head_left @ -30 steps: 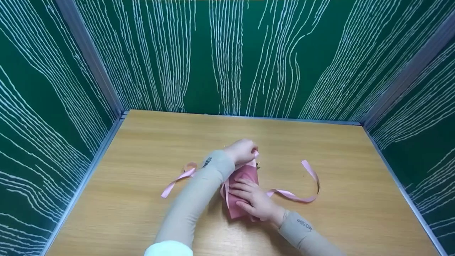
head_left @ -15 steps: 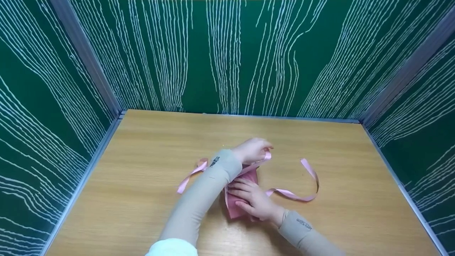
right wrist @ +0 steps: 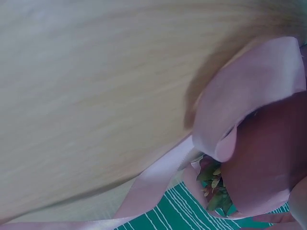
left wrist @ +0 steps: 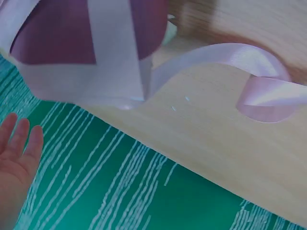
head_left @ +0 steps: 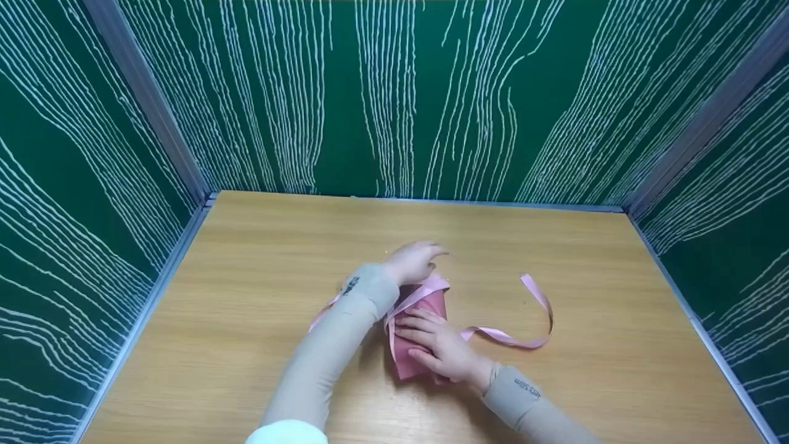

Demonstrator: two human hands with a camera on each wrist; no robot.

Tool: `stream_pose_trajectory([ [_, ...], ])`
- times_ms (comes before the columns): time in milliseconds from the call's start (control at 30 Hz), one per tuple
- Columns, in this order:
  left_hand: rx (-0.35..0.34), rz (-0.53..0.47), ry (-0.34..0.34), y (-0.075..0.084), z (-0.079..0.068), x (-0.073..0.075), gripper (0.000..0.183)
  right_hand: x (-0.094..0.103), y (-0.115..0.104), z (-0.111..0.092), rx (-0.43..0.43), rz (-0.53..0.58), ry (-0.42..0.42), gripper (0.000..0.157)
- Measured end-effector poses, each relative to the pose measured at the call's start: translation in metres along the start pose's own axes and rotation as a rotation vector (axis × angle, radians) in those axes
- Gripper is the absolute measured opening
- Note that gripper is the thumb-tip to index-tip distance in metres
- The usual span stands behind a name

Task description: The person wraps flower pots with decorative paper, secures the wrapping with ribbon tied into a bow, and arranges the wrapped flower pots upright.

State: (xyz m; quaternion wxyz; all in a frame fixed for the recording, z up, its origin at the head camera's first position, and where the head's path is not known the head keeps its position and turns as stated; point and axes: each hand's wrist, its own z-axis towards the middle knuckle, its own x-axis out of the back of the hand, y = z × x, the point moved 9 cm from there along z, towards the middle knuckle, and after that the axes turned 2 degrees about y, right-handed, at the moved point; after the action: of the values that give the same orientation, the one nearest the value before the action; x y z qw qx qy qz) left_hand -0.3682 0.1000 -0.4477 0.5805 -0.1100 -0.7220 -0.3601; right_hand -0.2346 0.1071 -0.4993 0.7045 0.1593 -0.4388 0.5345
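A small bouquet in dark pink wrapping paper (head_left: 410,364) lies on the table. Pink satin ribbon (head_left: 425,293) crosses it and runs along its far edge. My left hand (head_left: 413,262) hovers over the far end of the bouquet, holding nothing; its fingers (left wrist: 33,148) are straight and apart from the ribbon in the left wrist view. My right hand (head_left: 450,351) rests with extended fingers on the near part of the wrapping. Green leaves (right wrist: 218,199) peek from one end in the right wrist view. The left sleeve partly hides the bouquet's left side.
One ribbon tail (head_left: 515,340) curls across the wooden table (head_left: 616,370) to the right. Another tail (left wrist: 259,60) loops on the left, mostly behind the left sleeve in the head view. Green walls (head_left: 345,123) with white wavy lines enclose the table.
My left hand carried a ribbon stretch rightward, then let it go and drew back left. That ribbon now lies slantwise over the wrapping. The right hand stays put.
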Motion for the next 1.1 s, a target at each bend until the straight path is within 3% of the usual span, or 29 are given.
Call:
stream_pose_trajectory([
  [300,0.081,-0.137,0.110,-0.021,-0.034,0.024,0.030,0.001,0.002,-0.001,0.010,-0.008,-0.001,0.038],
  [533,0.141,-0.328,0.148,-0.040,-0.063,0.017,0.028,0.000,0.004,0.000,-0.042,-0.009,-0.014,0.041],
  [700,0.168,-0.372,0.181,-0.050,-0.082,0.009,0.030,0.000,0.006,-0.001,-0.104,0.022,-0.022,0.034],
  [900,-0.011,-0.290,0.235,-0.039,-0.097,0.000,0.035,0.001,0.006,0.000,-0.106,0.085,-0.013,0.025],
  [1100,-0.178,-0.141,0.249,-0.019,-0.112,-0.012,0.018,0.006,0.006,-0.001,-0.109,0.051,0.080,0.019],
])
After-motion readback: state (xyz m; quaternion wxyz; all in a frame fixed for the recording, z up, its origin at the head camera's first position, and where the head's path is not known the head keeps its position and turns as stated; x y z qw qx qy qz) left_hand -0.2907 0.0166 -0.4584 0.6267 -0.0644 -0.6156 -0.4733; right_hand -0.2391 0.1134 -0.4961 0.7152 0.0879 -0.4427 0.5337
